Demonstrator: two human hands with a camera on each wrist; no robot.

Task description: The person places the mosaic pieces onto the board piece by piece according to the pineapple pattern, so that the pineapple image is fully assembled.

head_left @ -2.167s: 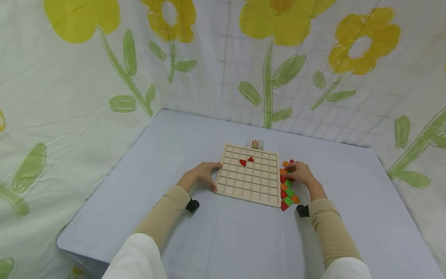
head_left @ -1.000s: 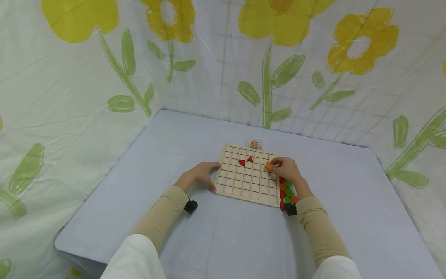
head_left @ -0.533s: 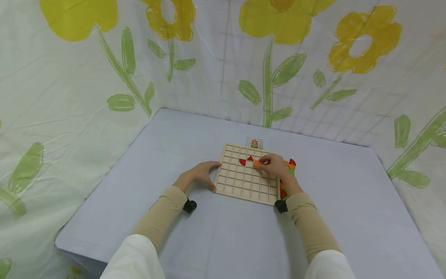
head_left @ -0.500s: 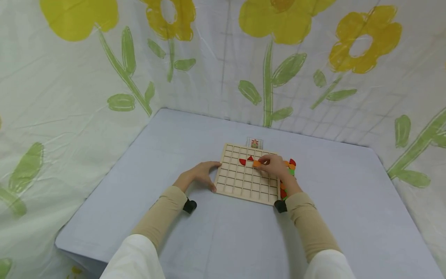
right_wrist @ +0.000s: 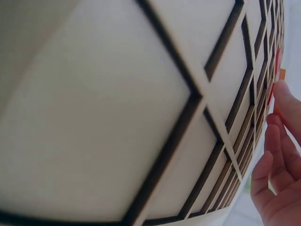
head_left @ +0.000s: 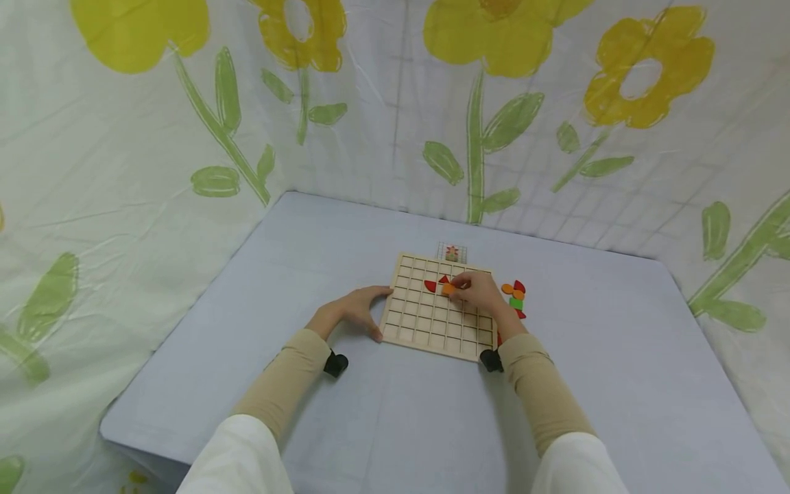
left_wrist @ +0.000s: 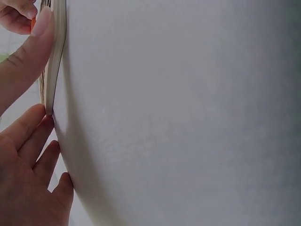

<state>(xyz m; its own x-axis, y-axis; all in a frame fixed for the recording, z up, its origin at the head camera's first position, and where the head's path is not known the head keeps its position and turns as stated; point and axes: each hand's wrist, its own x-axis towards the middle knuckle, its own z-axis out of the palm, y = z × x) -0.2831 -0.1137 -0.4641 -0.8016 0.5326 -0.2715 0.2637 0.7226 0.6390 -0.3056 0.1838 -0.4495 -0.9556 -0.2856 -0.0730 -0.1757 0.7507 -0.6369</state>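
A square wooden grid board (head_left: 426, 322) lies on the table. My left hand (head_left: 352, 307) touches its left side with fingers and thumb spread; the left wrist view shows the fingers fairly straight against the board's edge (left_wrist: 57, 42). My right hand (head_left: 483, 295) reaches over the board and pinches an orange square tile (head_left: 447, 290) between thumb and fingertips. This tile (right_wrist: 282, 74) shows partly at the fingertips in the right wrist view. Left of it on the grid lie a red quarter-circle tile (head_left: 430, 286) and a red triangle tile (head_left: 443, 279), the latter just behind the orange one.
Right of the board lie loose tiles: orange rounded ones (head_left: 507, 288), a red one (head_left: 519, 286) and a green one (head_left: 516, 302). My right forearm hides others. A small pattern card (head_left: 452, 252) lies against the board's far edge. Flower-printed cloth (head_left: 370, 137) hangs behind the table.
My right hand has picked up the orange square tile from the loose pieces and carried it left over the board, close to the red triangle. My left hand stays at the board's left edge.
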